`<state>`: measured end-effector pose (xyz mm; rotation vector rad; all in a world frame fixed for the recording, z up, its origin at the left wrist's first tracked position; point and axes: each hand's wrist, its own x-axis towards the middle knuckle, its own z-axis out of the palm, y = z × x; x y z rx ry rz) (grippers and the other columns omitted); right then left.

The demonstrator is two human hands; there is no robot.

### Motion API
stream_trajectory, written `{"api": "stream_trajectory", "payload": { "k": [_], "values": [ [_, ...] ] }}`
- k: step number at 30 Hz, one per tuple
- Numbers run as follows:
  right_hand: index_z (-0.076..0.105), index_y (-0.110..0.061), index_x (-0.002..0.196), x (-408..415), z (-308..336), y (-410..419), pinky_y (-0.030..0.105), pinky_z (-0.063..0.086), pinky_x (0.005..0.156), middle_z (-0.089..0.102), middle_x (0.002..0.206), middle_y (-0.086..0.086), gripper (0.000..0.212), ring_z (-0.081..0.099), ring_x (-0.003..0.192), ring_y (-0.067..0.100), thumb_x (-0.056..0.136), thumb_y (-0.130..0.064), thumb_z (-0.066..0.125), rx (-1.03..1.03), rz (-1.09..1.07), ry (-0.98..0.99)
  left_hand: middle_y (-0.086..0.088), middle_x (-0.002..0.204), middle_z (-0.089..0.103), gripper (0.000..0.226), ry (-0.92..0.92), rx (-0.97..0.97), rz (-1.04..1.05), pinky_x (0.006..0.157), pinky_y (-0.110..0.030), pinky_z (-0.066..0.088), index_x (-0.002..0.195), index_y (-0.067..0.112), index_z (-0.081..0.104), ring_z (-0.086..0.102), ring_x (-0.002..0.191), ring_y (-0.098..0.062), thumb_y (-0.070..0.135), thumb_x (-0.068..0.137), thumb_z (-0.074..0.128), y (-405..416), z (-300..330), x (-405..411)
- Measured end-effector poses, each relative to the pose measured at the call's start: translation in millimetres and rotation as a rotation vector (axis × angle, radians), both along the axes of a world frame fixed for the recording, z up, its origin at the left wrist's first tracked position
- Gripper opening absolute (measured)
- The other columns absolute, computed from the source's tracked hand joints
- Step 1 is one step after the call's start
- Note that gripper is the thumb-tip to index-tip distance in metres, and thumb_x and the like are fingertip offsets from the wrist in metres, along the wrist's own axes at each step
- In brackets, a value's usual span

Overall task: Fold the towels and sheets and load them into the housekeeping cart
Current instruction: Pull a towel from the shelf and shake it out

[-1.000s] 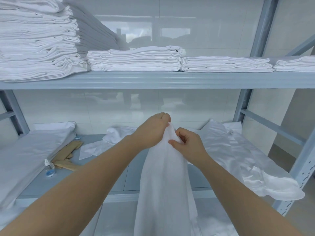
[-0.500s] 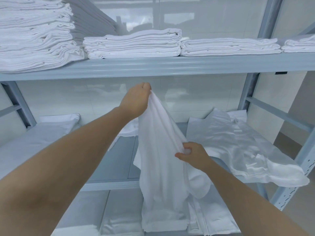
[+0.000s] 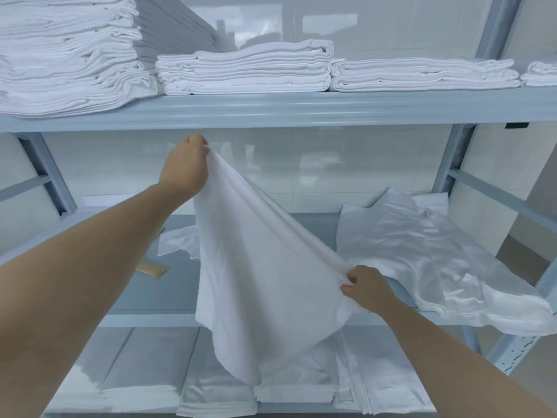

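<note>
A white towel hangs stretched between my two hands in front of the grey metal shelving. My left hand grips one corner high up, just under the upper shelf. My right hand pinches the towel's edge lower and to the right, near the middle shelf's front edge. The towel's lower part drapes loosely down over the bottom shelf. A crumpled shiny white sheet lies on the middle shelf at the right.
The upper shelf carries stacks of folded white linen, with a taller pile at the left. Folded sheets lie on the bottom shelf. A beige flat item and a loose white cloth lie on the middle shelf.
My hands started together at the towel's top. My left hand rose with its corner, while my right hand slid down and out to the right along the edge, spreading the towel.
</note>
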<state>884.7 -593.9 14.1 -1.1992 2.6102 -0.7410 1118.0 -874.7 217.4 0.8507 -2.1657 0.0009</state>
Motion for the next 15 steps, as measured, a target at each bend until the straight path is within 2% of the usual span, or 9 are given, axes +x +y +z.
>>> {"api": "stream_trajectory", "payload": {
  "k": [5,7,10,12,13,15],
  "values": [
    [0.066,-0.004,0.075,-24.2,9.5,4.4,0.033,0.036,0.066,0.057,0.076,0.009,0.019,0.056,0.077,0.027,0.08,-0.02,0.074,-0.142,-0.097,-0.085,-0.026,0.117,0.05,0.022,0.082,0.132,0.128,0.085,-0.042,0.037,0.111,-0.003,0.049,0.049,0.106,-0.039,0.005,0.097,0.034,-28.4,-19.7,48.2],
    [0.067,-0.005,0.073,-30.2,18.0,4.7,0.032,0.035,0.065,0.059,0.072,0.007,0.019,0.054,0.074,0.024,0.08,-0.02,0.076,-0.258,-0.1,-0.135,-0.026,0.12,0.05,0.023,0.079,0.176,0.162,0.085,-0.041,0.038,0.114,-0.003,0.05,0.049,0.108,-0.04,0.003,0.097,0.035,-36.3,-30.1,63.7],
    [0.071,-0.004,0.08,-32.5,30.9,-1.3,0.024,0.036,0.059,0.064,0.077,0.005,0.012,0.053,0.069,0.016,0.082,-0.016,0.074,-0.417,-0.103,-0.215,-0.025,0.12,0.053,0.024,0.065,0.219,0.194,0.084,-0.041,0.039,0.115,-0.004,0.051,0.05,0.109,-0.04,0.004,0.098,0.038,-42.8,-47.3,82.7],
    [0.072,-0.004,0.089,-34.0,38.5,-5.3,0.012,0.04,0.056,0.063,0.081,0.005,0.009,0.052,0.066,0.012,0.082,-0.009,0.074,-0.497,-0.109,-0.281,-0.021,0.114,0.057,0.022,0.059,0.237,0.218,0.081,-0.041,0.04,0.112,0.0,0.055,0.052,0.104,-0.037,0.007,0.098,0.04,-46.3,-58.3,95.7],
    [0.07,-0.002,0.093,-35.3,41.5,-6.8,0.011,0.044,0.061,0.061,0.08,0.007,0.012,0.052,0.067,0.016,0.082,-0.004,0.072,-0.538,-0.097,-0.323,-0.019,0.11,0.06,0.021,0.066,0.248,0.235,0.077,-0.039,0.041,0.109,0.003,0.058,0.052,0.099,-0.035,0.008,0.098,0.041,-47.5,-63.3,102.8],
    [0.065,-0.005,0.099,-36.8,46.5,-9.3,0.029,0.049,0.07,0.056,0.073,0.01,0.019,0.053,0.069,0.024,0.081,0.001,0.07,-0.581,-0.084,-0.379,-0.016,0.102,0.063,0.02,0.083,0.284,0.268,0.071,-0.035,0.039,0.103,0.006,0.062,0.052,0.087,-0.029,0.01,0.096,0.044,-48.8,-72.6,116.3]
  ]
}}
